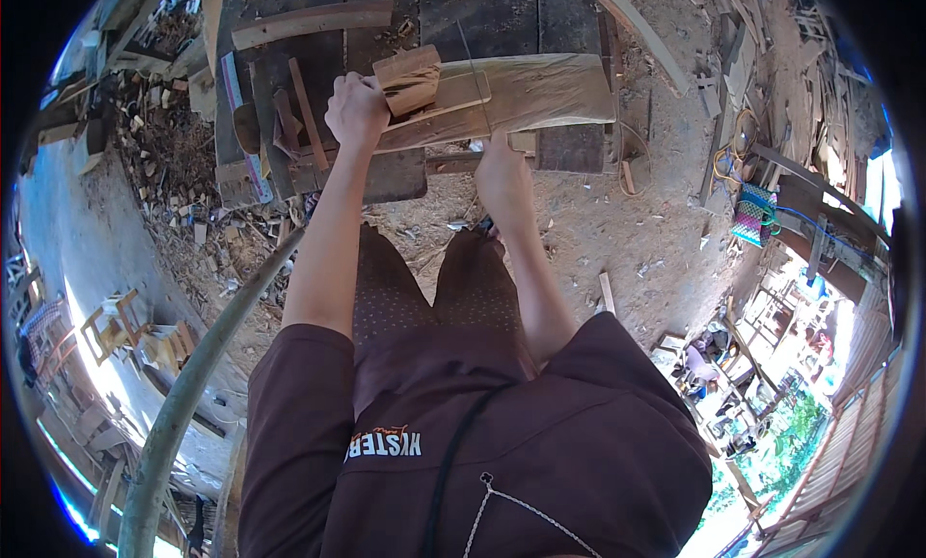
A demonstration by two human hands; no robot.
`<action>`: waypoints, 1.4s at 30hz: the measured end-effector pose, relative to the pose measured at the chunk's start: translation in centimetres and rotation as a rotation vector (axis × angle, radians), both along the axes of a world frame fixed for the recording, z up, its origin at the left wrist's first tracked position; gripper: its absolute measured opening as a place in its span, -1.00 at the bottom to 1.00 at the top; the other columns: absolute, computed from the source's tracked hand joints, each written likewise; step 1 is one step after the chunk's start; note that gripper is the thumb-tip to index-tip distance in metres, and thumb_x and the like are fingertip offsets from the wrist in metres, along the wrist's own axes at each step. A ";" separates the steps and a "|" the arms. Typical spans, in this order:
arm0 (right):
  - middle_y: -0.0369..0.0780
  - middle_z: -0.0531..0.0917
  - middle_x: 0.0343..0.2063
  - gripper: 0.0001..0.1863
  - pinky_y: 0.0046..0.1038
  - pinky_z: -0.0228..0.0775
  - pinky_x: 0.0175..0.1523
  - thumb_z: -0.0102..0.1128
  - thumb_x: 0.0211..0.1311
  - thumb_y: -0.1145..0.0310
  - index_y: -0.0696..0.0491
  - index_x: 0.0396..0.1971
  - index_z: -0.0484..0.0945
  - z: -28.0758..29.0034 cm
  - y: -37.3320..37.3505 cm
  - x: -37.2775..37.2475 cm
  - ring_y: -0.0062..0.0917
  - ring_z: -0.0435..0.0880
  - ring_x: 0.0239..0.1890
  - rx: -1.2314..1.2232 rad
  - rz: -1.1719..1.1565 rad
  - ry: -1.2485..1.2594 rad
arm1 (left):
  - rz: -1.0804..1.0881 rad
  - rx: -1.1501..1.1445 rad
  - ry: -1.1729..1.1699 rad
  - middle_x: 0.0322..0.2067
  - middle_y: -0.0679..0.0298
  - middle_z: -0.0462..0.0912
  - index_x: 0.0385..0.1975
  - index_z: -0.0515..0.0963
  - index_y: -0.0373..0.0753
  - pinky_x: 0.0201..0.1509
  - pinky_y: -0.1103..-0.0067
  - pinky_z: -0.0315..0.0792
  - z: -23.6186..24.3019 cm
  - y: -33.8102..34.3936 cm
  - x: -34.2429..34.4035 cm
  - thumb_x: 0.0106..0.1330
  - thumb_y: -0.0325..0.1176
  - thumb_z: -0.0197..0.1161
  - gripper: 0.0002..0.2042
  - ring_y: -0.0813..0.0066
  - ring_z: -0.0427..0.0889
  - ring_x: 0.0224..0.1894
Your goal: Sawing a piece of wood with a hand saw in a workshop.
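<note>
A long pale wooden board (555, 90) lies across the dark bench in front of me. My right hand (503, 167) is closed at the near edge of the board, on the near end of a thin, dark, straight tool (469, 52). That tool, perhaps a narrow blade or rod, crosses over the board and points away from me. My left hand (357, 112) is curled at the board's left end, beside a brown wood block (410, 81); its fingertips are hidden, so what it grips is unclear. A narrow light strip of wood (439, 111) runs between my hands.
The plank bench (482, 18) carries a curved wooden piece (313, 22), a thin stick (309, 114) and a pale straight strip (246, 129) on the left. Wood offcuts (178, 143) litter the ground to the left. A slanting pole (193, 384) stands by my left side.
</note>
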State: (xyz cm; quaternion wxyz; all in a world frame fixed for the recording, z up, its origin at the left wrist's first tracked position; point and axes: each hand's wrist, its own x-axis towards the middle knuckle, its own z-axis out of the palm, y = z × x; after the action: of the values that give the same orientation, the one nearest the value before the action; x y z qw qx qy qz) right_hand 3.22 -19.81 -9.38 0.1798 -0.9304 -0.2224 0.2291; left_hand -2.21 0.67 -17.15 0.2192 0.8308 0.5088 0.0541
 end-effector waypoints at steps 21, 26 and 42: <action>0.21 0.57 -0.48 -0.76 0.05 0.36 -0.21 -0.23 0.36 0.31 0.22 -0.25 0.25 -0.9 0.6 -3.3 0.14 0.57 -0.32 -0.044 -0.130 0.136 | -0.024 0.034 0.029 -0.24 0.04 0.56 -0.37 0.57 -0.28 -0.12 0.28 0.45 -0.3 0.8 0.1 0.21 -0.18 -0.03 -0.69 0.06 0.60 -0.20; 0.22 0.57 -0.45 -0.76 0.01 0.38 -0.18 -0.25 0.36 0.33 0.24 -0.26 0.26 -2.1 1.4 -0.4 0.11 0.58 -0.27 -0.012 -0.151 0.112 | 0.029 0.001 0.015 -0.23 0.09 0.58 -0.34 0.59 -0.23 -0.08 0.29 0.43 -0.1 0.2 0.7 0.22 -0.19 -0.04 -0.70 0.09 0.59 -0.17; 0.13 0.61 -0.43 -0.84 -0.09 0.48 -0.21 -0.16 0.20 0.45 0.18 -0.26 0.28 -3.3 2.8 4.5 0.01 0.63 -0.29 0.132 0.246 -0.053 | -0.006 0.391 -0.272 -0.34 0.15 0.59 -0.44 0.52 -0.27 -0.10 0.33 0.39 0.5 -2.2 -2.9 0.17 -0.39 -0.01 -0.84 0.14 0.55 -0.22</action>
State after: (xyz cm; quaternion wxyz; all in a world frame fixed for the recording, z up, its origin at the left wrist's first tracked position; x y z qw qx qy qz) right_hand 7.76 -16.97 -12.67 0.2053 -0.8880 -0.3541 0.2098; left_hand -5.08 -1.49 -16.67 0.1208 0.8440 0.4519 0.2624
